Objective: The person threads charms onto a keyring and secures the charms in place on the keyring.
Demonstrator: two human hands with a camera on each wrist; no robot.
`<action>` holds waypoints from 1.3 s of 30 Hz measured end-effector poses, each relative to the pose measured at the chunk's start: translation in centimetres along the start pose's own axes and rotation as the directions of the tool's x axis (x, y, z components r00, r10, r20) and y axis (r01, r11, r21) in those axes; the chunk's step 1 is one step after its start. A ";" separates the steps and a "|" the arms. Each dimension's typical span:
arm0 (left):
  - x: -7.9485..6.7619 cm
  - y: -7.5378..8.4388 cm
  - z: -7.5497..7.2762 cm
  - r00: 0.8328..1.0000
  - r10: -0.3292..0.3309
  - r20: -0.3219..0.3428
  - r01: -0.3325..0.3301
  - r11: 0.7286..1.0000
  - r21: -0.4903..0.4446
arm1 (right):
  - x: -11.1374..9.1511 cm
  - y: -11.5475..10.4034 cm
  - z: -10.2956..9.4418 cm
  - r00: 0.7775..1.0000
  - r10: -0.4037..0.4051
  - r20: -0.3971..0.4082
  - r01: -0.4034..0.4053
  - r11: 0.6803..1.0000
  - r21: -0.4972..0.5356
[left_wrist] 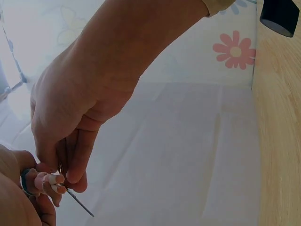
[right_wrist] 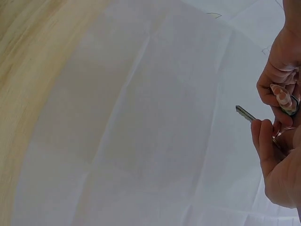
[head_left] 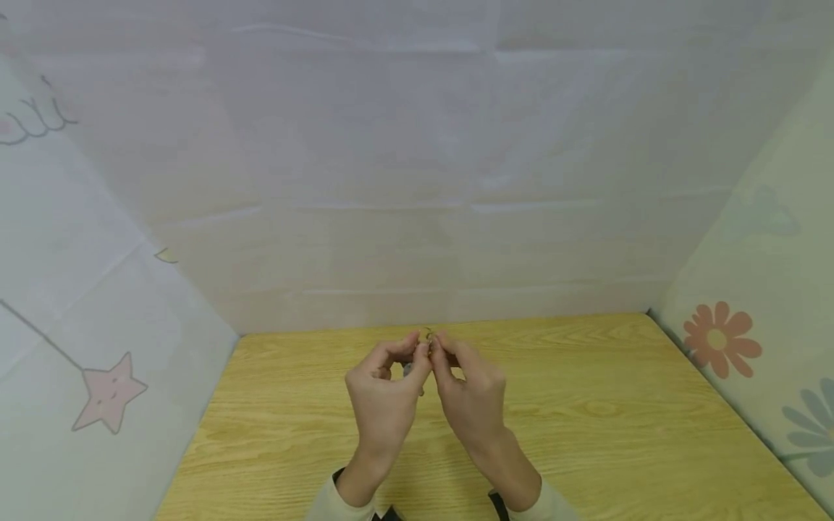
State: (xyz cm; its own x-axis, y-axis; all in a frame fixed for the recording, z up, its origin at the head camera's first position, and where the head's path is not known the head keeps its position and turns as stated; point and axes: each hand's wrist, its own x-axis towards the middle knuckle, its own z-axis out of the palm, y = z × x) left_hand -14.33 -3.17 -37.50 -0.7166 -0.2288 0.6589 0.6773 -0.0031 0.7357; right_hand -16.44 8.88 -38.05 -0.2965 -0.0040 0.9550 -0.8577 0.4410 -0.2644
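Note:
Both hands meet fingertip to fingertip above the wooden table. The left hand (head_left: 386, 398) pinches the metal ring (head_left: 428, 335) of a keychain. A small pink, white and dark green keychain charm (right_wrist: 282, 96) hangs against the left palm, mostly covered by fingers in the head view. Beside it, the right hand (head_left: 474, 394) pinches a metal key (right_wrist: 244, 113) near its head. The key's blade sticks out past the right fingers in both wrist views. Whether the key is threaded on the ring is hidden by the fingertips.
The wooden table (head_left: 586, 412) lies below the hands. White sheets with printed flowers and a star form a back wall (head_left: 417, 239) and two side walls. A dark object (left_wrist: 281, 18) shows at the corner of the left wrist view.

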 end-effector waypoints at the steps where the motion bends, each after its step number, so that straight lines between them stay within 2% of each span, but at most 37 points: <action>1: 0.1 0.0 -0.1 1.000 -0.003 0.006 0.003 1.000 -0.001 | 0.1 0.1 -0.1 1.000 0.010 0.005 -0.010 1.000 0.008; 4: 0.4 0.1 -0.5 0.999 -0.019 0.025 0.019 1.000 -0.002 | 0.3 0.5 -0.5 0.999 0.042 0.035 -0.044 0.997 0.056; 7: 0.8 0.3 -1.0 0.997 -0.062 0.040 0.063 0.998 -0.014 | 0.5 0.9 -1.0 0.989 0.108 0.101 -0.121 0.985 0.127; 11: 1.1 0.6 -1.4 0.991 -0.124 0.053 0.126 0.991 -0.035 | 0.8 1.1 -1.8 0.961 0.224 0.165 -0.258 0.938 0.231; 13: 1.2 0.7 -1.5 0.989 -0.130 0.063 0.133 0.990 -0.042 | 1.0 1.1 -2.2 0.955 0.247 0.166 -0.286 0.915 0.283; 15: 1.3 0.7 -1.5 0.990 -0.122 0.077 0.125 0.991 -0.038 | 1.3 1.1 -2.4 0.959 0.238 0.155 -0.277 0.905 0.323; 16: 1.3 0.7 -1.5 0.990 -0.114 0.083 0.117 0.993 -0.033 | 1.5 1.2 -2.5 0.964 0.219 0.152 -0.258 0.910 0.323; 19: 1.2 0.9 -1.6 0.989 -0.090 0.115 0.093 0.995 -0.022 | 1.7 1.3 -2.7 0.978 0.132 0.163 -0.171 0.951 0.256; 23: 1.0 0.9 -1.5 0.985 -0.084 0.151 0.086 0.996 -0.008 | 1.6 1.4 -2.7 0.974 0.052 0.218 -0.089 0.983 0.162; 26: 1.0 0.9 -1.5 0.984 -0.094 0.151 0.097 0.995 -0.014 | 1.4 1.5 -2.6 0.964 0.066 0.256 -0.114 0.978 0.177; 30: 1.3 0.9 -1.8 0.981 -0.137 0.139 0.145 0.988 -0.048 | 1.3 1.9 -2.7 0.945 0.111 0.309 -0.174 0.967 0.184; 33: 1.5 1.1 -2.1 0.971 -0.181 0.153 0.195 0.978 -0.077 | 1.3 2.2 -3.0 0.909 0.156 0.387 -0.265 0.932 0.247; 36: 1.8 1.2 -2.3 0.960 -0.212 0.184 0.232 0.968 -0.092 | 1.2 2.3 -3.3 0.866 0.204 0.456 -0.385 0.854 0.350; 38: 1.9 1.3 -2.4 0.954 -0.220 0.205 0.241 0.967 -0.081 | 1.2 2.4 -3.4 0.850 0.228 0.474 -0.437 0.809 0.394; 39: 1.9 1.3 -2.4 0.952 -0.221 0.213 0.241 0.968 -0.075 | 1.2 2.3 -3.5 0.848 0.238 0.474 -0.449 0.797 0.403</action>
State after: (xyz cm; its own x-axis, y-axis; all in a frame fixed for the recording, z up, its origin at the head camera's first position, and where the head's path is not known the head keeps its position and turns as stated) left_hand -14.38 -5.98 -35.65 -0.8671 -0.0101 0.4981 0.4950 -0.1307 0.8590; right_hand -17.32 13.05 -37.10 -0.6546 -0.3235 0.6833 -0.7201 -0.0083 -0.6938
